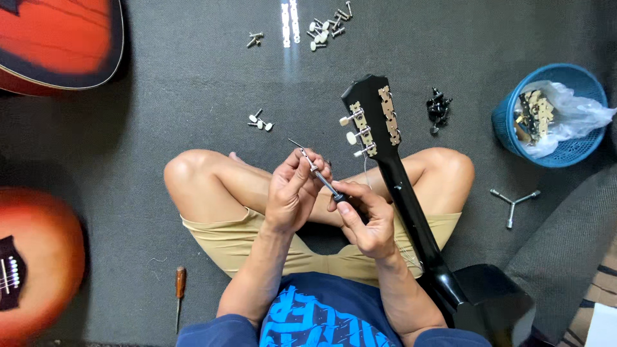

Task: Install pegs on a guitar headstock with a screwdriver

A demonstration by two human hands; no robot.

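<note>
Screwdriver and small tuner part held above the lap, beside the black guitar headstock.

The right hand [367, 222] closes its fingers on the screwdriver [326, 185] handle; the left hand [292, 189] pinches the shaft and a small metal part at its tip. The headstock [376, 119] lies at 1 o'clock from the hands, the loose tuning pegs [259, 122] at 11 o'clock on the floor. For good results, probably keep the tip seated square and steady the shaft close to its end.

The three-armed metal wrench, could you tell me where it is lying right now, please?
In the head view the three-armed metal wrench lies on the grey floor mat at the right, just below the blue basket and beside the person's knee.
</note>
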